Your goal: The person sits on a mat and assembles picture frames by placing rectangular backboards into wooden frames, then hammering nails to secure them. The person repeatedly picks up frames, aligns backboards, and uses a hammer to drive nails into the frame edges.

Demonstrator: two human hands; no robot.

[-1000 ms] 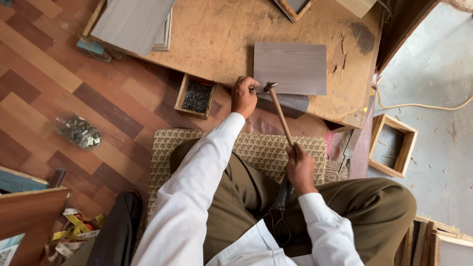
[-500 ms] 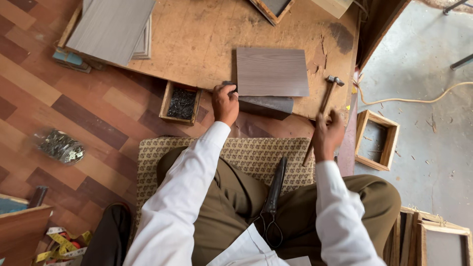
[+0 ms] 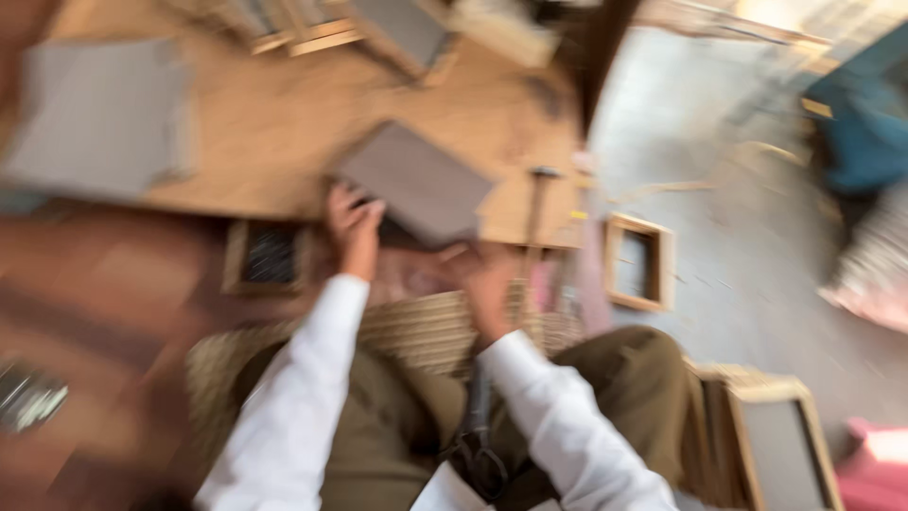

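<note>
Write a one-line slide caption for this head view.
Blurred view: seated person's left hand grips a grey rectangular panel on a plywood board; right hand near a wooden-handled hammer.

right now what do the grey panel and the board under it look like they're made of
The grey panel by the left hand looks like matte laminate or veneered sheet: flat, thin, even grey-brown. The board beneath looks like bare plywood or wood: pale tan, unfinished. Motion blur hides any grain, so both are guesses.

Blurred: left hand point(image 3: 352, 227) touching grey panel point(image 3: 416, 182); hammer point(image 3: 535, 222) beside right hand point(image 3: 487, 284).
</note>
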